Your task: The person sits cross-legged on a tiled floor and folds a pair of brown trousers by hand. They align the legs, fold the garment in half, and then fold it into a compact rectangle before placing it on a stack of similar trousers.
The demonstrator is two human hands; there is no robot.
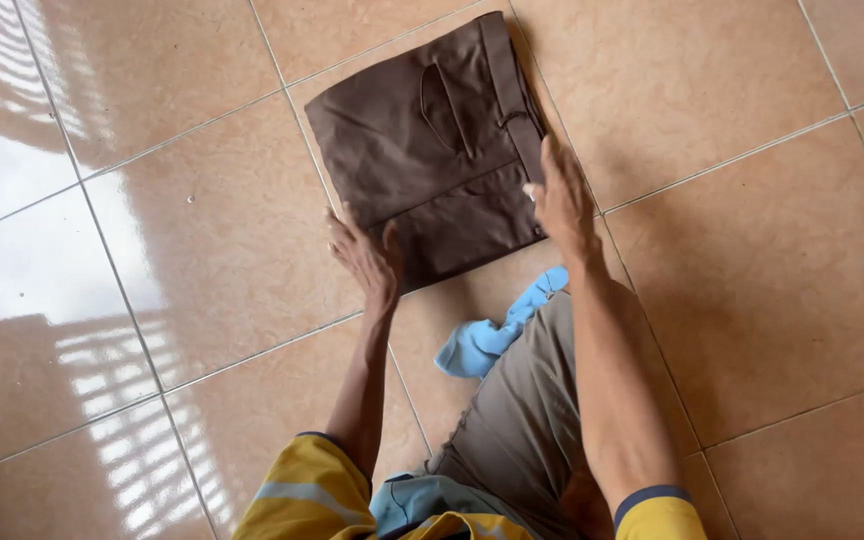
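Observation:
A pair of dark brown trousers [422, 140] lies folded into a square on the tan tiled floor [752, 250], its waistband and a back pocket facing up. My left hand [364, 255] rests at the near left corner of the folded trousers, fingers on the cloth edge. My right hand [560, 200] presses flat against the near right edge by the waistband, fingers spread. Neither hand grips the cloth.
A light blue cloth [492, 335] lies crumpled on the floor just below the trousers, beside my knee in grey-brown trousers [527, 420]. Glossy tiles with bright window reflections [12, 200] stretch to the left.

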